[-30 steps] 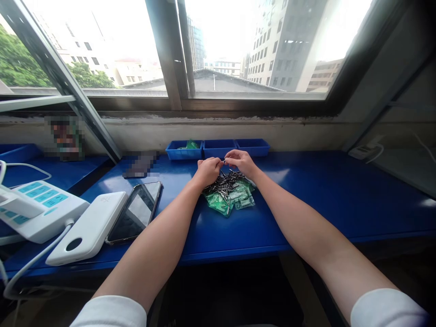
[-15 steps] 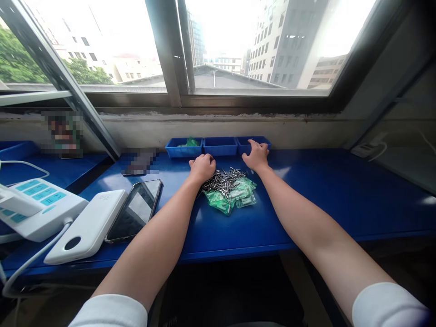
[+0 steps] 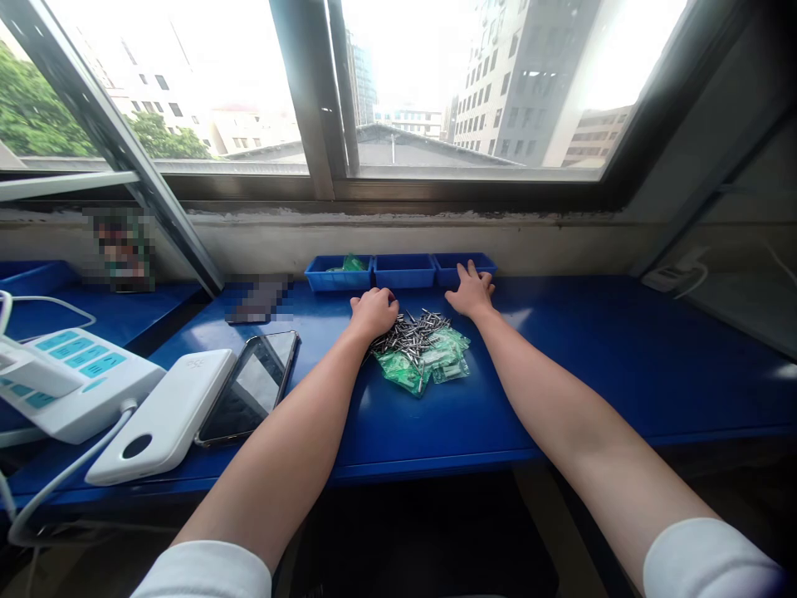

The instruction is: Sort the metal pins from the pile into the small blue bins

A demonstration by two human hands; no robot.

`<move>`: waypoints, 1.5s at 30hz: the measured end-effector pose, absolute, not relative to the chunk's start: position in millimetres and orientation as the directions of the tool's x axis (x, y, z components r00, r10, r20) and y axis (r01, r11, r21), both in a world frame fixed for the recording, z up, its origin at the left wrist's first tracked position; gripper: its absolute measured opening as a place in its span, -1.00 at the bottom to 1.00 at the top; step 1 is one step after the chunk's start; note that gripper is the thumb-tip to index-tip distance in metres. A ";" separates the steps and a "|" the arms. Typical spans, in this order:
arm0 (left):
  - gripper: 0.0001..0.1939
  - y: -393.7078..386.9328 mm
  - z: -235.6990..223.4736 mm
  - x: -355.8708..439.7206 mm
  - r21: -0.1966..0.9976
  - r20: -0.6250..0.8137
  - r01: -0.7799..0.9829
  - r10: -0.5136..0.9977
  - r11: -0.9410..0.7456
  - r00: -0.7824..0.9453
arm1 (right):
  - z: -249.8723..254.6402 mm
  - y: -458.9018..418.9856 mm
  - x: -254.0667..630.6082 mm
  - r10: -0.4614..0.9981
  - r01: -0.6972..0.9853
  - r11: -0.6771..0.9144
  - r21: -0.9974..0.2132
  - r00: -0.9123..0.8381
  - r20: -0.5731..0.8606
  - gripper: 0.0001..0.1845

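Observation:
A pile of slim, shiny metal pieces [image 3: 412,332] lies on the blue tabletop, partly over several small clear-and-green plastic bags [image 3: 449,353]. At the pile's upper left edge is my left hand [image 3: 374,313], its fingers curled in; whatever they hold is hidden. My right hand [image 3: 471,291] has its fingers spread at the front of the right blue bin [image 3: 449,259], and I see nothing in it. The middle blue bin [image 3: 404,278] stands between that one and the left blue bin [image 3: 324,278], which has green plastic bags [image 3: 353,264] in it.
To the left lie a smartphone [image 3: 252,386], a white power bank [image 3: 163,419] and a white power strip [image 3: 93,374] with cables. A metal shelf post [image 3: 178,220] rises at the left. Behind the bins runs the wall [image 3: 535,241] under a window.
Both hands stay close to where they were. My right hand's fingers have spread a little at the right bin's front. The whole view has shifted slightly.

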State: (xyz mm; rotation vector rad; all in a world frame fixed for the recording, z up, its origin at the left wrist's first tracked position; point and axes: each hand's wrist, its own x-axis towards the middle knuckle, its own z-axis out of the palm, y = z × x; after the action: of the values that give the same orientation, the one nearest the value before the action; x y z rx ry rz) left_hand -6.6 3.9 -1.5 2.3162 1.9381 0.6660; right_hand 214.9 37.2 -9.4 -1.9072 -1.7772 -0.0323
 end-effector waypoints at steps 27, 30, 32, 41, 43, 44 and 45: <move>-0.71 1.8 -1.7 -3.8 0.236 0.297 0.939 0.938 -0.251 0.176 | -7.9 18.3 169.9 0.902 0.800 0.430 -0.418 -0.364 0.230 -0.79; -0.71 2.3 -2.0 -3.5 0.242 0.298 0.938 0.939 -0.250 0.174 | -8.6 17.3 169.8 0.901 0.779 0.432 -0.456 -0.353 0.252 -0.84; -0.71 2.3 -1.9 -3.3 0.242 0.294 0.938 0.940 -0.247 0.172 | -8.1 16.5 170.1 0.897 0.750 0.439 -0.494 -0.340 0.282 -0.89; -0.72 0.2 0.8 -2.5 0.257 0.287 0.935 0.943 -0.245 0.168 | -5.7 16.6 173.7 0.879 0.528 0.477 -0.703 -0.289 0.379 -0.80; -0.72 -1.1 2.3 -1.7 0.267 0.301 0.933 0.941 -0.242 0.157 | -6.3 18.3 174.1 0.881 0.459 0.473 -0.752 -0.262 0.394 -0.77; -0.73 -2.0 3.2 -1.1 0.274 0.313 0.931 0.938 -0.241 0.151 | -6.6 19.3 174.2 0.883 0.421 0.468 -0.777 -0.249 0.397 -0.76; -0.73 -3.0 4.2 -0.4 0.281 0.328 0.928 0.933 -0.243 0.145 | -7.0 20.4 174.3 0.886 0.381 0.461 -0.801 -0.239 0.396 -0.75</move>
State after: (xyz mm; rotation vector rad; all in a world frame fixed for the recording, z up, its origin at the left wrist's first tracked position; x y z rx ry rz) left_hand -0.4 -3.0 4.2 2.3686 1.9257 0.6928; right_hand 174.3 20.4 -7.0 -1.0741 -1.8203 0.7132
